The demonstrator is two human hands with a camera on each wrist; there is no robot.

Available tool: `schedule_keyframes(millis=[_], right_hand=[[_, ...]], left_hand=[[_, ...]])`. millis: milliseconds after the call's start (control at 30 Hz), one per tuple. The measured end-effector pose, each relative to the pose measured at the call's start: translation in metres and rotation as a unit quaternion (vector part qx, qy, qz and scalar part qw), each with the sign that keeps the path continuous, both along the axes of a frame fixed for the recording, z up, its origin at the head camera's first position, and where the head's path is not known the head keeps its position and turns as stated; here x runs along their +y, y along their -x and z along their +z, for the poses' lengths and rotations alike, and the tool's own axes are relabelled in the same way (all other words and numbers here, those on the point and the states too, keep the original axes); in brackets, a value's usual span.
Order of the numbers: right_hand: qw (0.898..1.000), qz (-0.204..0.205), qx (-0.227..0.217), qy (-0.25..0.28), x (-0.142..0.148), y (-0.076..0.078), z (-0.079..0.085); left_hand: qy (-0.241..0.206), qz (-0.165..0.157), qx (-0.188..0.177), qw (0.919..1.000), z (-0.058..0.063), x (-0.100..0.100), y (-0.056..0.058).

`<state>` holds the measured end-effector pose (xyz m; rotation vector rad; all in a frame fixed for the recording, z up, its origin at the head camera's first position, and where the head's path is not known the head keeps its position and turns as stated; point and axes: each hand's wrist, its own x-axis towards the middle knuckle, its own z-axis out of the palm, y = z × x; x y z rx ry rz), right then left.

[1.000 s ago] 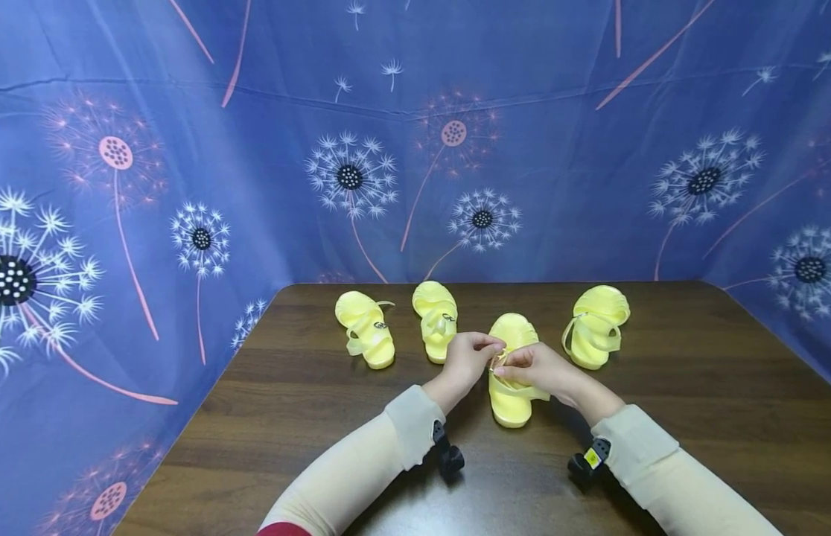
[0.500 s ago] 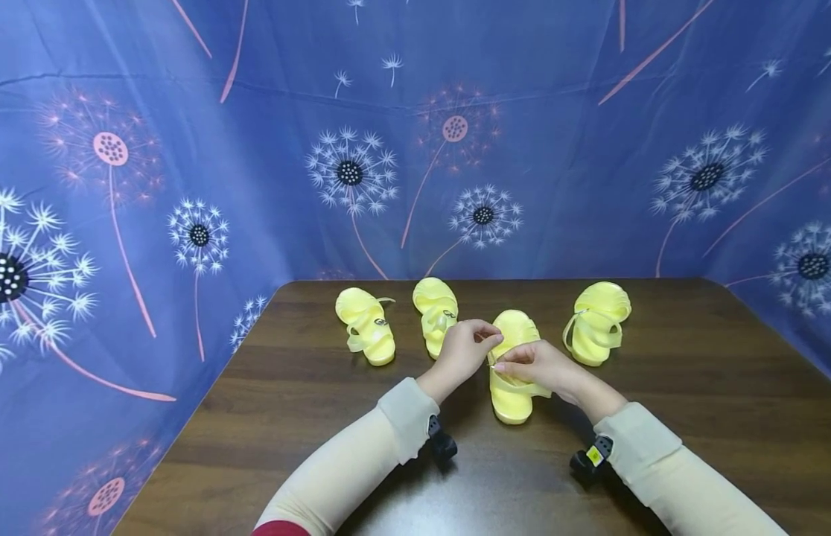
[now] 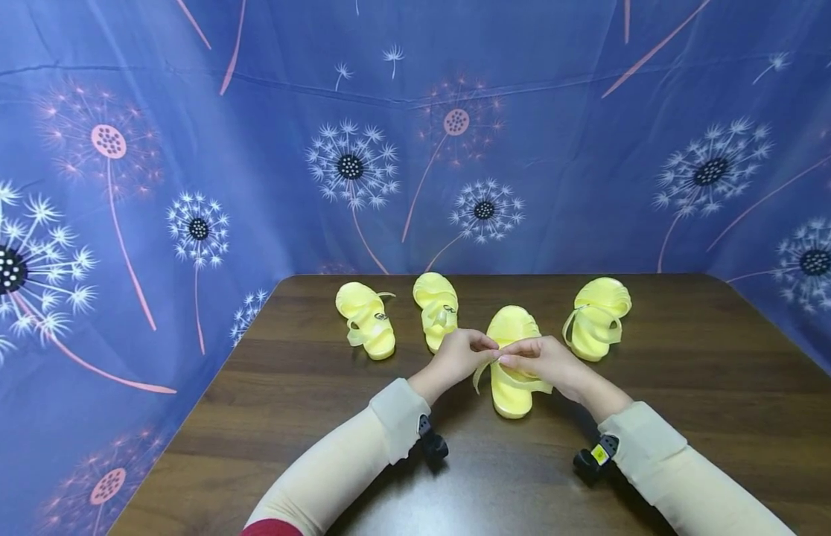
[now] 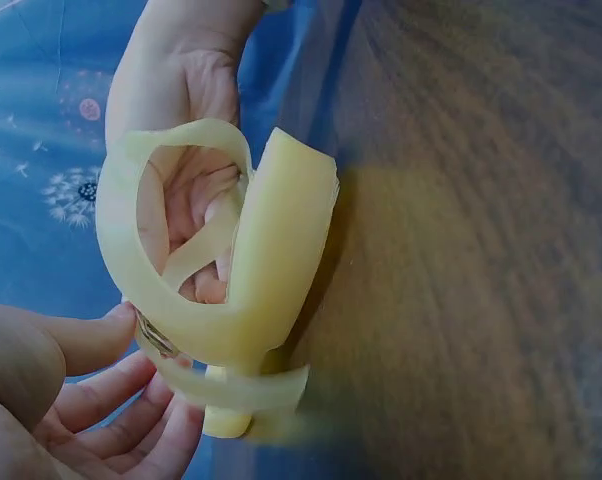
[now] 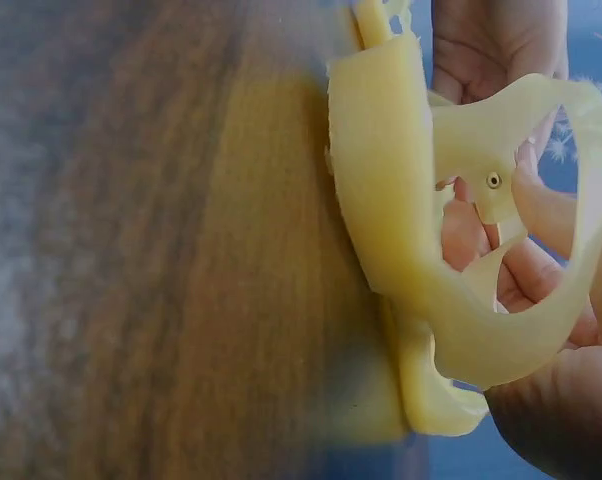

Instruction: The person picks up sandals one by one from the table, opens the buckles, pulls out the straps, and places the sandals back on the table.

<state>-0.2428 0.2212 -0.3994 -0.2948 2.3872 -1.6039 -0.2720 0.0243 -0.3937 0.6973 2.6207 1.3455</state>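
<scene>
A yellow sandal (image 3: 511, 404) lies on the table between both hands, its toe away from me. My left hand (image 3: 458, 355) pinches its strap (image 4: 171, 290) at the small metal buckle (image 4: 155, 336), thumb on one side and fingers on the other. The strap's loose end (image 3: 479, 377) sticks out below the left fingers. My right hand (image 3: 552, 366) holds the strap from the other side, its thumb and fingertips meeting the left fingertips. In the right wrist view, a small eyelet (image 5: 494, 180) shows in the strap. The fingers partly hide the sandal's middle.
Two yellow sandals, the outer one (image 3: 366, 320) and the inner one (image 3: 435, 307), lie at the back left. Another sandal (image 3: 597, 320) lies at the back right. A blue dandelion-print cloth (image 3: 415, 186) hangs behind the brown wooden table (image 3: 255, 417).
My left hand first drew slightly away from the buckle, then came back to the strap. The strap's loose end now sticks out leftward. My right hand has stayed at the strap.
</scene>
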Motion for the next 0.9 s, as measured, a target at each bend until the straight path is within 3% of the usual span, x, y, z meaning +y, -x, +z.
schedule_keyframes(millis=[133,267,400,567,767,900], right_hand=[[0.999,-0.003,0.032,0.001,-0.001,-0.001,0.0],[0.995,-0.015,0.087,-0.045,-0.003,-0.001,0.005],[0.988,-0.032,0.125,-0.089,-0.004,0.0,0.012],[0.985,-0.018,0.14,-0.102,-0.003,0.003,0.016],[0.98,0.003,0.148,-0.135,0.0,0.006,0.019],[0.977,0.025,0.146,-0.153,0.002,0.008,0.021]], left_hand=[[-0.01,0.0,-0.021,0.9997,-0.001,-0.002,-0.002],[-0.028,0.004,-0.042,0.9987,-0.001,-0.001,-0.004],[-0.037,0.013,-0.041,0.9984,-0.001,0.001,-0.005],[-0.051,0.029,-0.049,0.9971,-0.001,0.001,-0.005],[-0.082,0.025,-0.096,0.9917,-0.002,0.0,-0.006],[-0.077,0.034,-0.076,0.9936,-0.004,0.002,-0.007]])
